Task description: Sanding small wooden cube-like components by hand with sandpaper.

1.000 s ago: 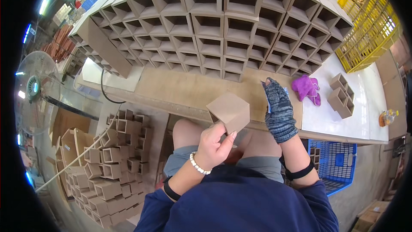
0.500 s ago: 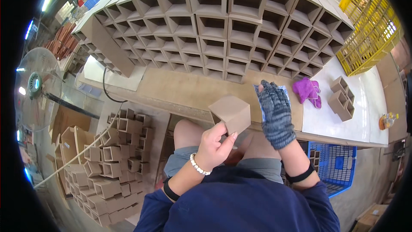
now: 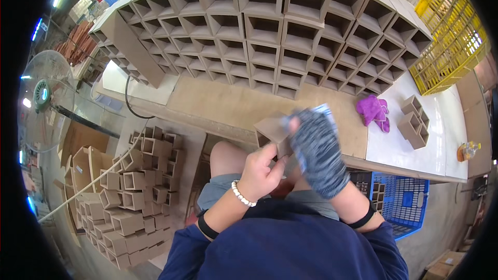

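Observation:
My bare left hand [image 3: 262,173] pinches the lower edge of a small brown open-ended box [image 3: 271,128], holding it over my lap at the bench's front edge. A grey knitted glove covers my right hand [image 3: 317,150], blurred by motion, with a blue-and-white sheet [image 3: 324,110] showing past its fingers. That gloved hand is right up against the box and covers its right part. Whether the sheet itself touches the box is hidden. Beyond both hands stands a wide stack of similar boxes [image 3: 262,23], openings facing me.
On the bench [image 3: 207,101] to the right lie a purple cloth [image 3: 370,109], a few boxes [image 3: 414,124] and a small amber bottle [image 3: 468,151]. A yellow crate [image 3: 451,36] stands behind them. Below are a blue crate [image 3: 407,199], a box pile [image 3: 132,197] and a fan [image 3: 44,91].
My gloved right hand has swung left from beside the box onto it, carrying the sheet. My left hand keeps its hold, and the box has tilted slightly.

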Demonstrator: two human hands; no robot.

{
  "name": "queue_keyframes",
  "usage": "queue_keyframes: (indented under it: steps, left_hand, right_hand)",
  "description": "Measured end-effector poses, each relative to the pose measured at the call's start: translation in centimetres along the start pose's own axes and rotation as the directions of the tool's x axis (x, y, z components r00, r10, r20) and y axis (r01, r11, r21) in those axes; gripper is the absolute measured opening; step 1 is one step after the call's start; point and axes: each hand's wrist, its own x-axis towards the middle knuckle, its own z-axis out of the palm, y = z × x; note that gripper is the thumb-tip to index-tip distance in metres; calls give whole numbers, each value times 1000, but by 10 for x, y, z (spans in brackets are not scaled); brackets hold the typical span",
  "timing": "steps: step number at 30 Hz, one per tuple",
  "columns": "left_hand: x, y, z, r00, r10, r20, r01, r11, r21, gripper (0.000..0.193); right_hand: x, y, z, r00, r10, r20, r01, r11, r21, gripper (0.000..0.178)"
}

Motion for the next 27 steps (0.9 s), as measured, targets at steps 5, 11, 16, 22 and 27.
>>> queue_keyframes:
  steps: [5, 11, 16, 22, 27]
  left_hand:
    - [-4, -4, -3, 979, 202, 25, -201, 938, 282, 19]
    - [-3, -2, 0, 991, 131, 13, -131, 987, 88, 10]
    - [-3, -16, 2, 984, 165, -68, -165, 986, 8, 15]
    - [-9, 1, 0, 996, -80, 47, 93, 858, -506, 34]
    - [-7, 5, -3, 970, 35, 239, 157, 660, -735, 44]
  right_hand:
    - [-9, 27, 16, 997, -68, -28, 66, 997, -45, 39]
    - [-7, 27, -5, 990, 103, -97, -107, 993, -41, 39]
    - [-1, -8, -8, 973, -213, -88, 217, 975, 39, 38]
    - [-33, 53, 23, 952, 298, -74, -294, 954, 62, 55]
    - [-29, 32, 20, 934, 297, -196, -231, 925, 302, 63]
